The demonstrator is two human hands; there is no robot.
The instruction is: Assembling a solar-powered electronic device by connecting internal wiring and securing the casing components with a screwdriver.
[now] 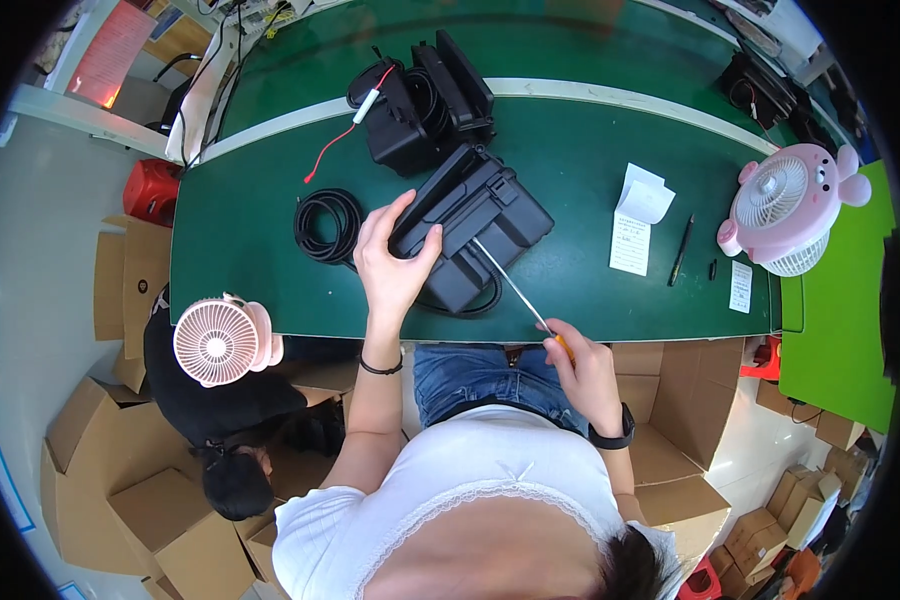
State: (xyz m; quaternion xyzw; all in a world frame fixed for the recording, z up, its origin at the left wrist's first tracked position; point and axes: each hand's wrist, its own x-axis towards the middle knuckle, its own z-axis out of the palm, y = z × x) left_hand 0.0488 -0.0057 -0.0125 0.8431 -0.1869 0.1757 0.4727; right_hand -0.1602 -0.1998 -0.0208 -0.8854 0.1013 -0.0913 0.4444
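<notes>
A black plastic case (515,215) with a raised lid sits tilted on the green table, near its front edge. My left hand (390,260) grips the case's left side, thumb and fingers spanning the lid's edge. In my right hand (585,372) is a screwdriver (515,288) with a long metal shaft and a yellow-orange handle. Its tip meets the front of the case, though the exact contact spot is too small to make out. A coil of black cable (328,225) lies left of my left hand, and cable also loops under the case.
Behind stands another open black case (425,125) with cable and a red-wired white connector (366,107). To the right are a paper pad (632,235), a pen (682,250) and a pink fan (775,200). Another fan (216,342) is at the front left; a person (225,410) bends among cardboard boxes (175,510).
</notes>
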